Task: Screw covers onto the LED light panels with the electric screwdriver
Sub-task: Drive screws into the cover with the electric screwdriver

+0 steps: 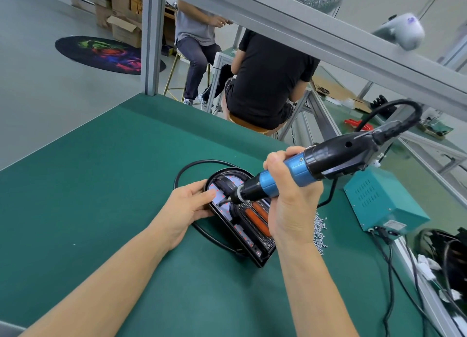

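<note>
My right hand [290, 200] grips the blue electric screwdriver [298, 171], fingers wrapped round its barrel, the bit angled down into the LED light panel [242, 218] lying on the green bench [101, 185]. My left hand [188, 208] rests on the panel's rounded end, fingers pressing it flat. To drive well, I judge I should bring the driver more upright over the screw, press straight down and hold the panel firm so it cannot twist. Spare screws [319, 232] lie just beside it.

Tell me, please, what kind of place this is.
Probably a small assembly workshop. An electric screwdriver works on an LED panel lying on a green bench, loose screws lie nearby, and other people sit at similar benches.
</note>
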A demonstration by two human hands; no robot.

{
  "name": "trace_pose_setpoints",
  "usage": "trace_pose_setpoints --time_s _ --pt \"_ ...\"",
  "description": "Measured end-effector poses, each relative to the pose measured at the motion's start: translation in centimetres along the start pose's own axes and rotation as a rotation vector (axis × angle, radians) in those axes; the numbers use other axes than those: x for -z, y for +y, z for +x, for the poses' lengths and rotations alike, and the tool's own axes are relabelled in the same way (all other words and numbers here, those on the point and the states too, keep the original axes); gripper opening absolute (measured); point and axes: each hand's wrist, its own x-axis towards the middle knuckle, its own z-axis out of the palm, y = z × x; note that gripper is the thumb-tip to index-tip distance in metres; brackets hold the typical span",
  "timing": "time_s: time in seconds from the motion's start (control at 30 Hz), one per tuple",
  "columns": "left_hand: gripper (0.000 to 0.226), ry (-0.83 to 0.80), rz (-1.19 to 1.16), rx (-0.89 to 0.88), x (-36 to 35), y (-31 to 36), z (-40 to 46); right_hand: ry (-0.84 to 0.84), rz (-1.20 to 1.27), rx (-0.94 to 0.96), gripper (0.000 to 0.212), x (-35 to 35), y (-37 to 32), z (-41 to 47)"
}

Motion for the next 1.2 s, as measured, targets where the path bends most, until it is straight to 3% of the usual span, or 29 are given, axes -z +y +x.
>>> trace_pose_setpoints --time_s 1.2 --pt "0.028 -0.027 -0.009 -0.008 0.42 -0.42 0.52 -0.003 0.010 -0.002 0.032 0.22 0.38 0.06"
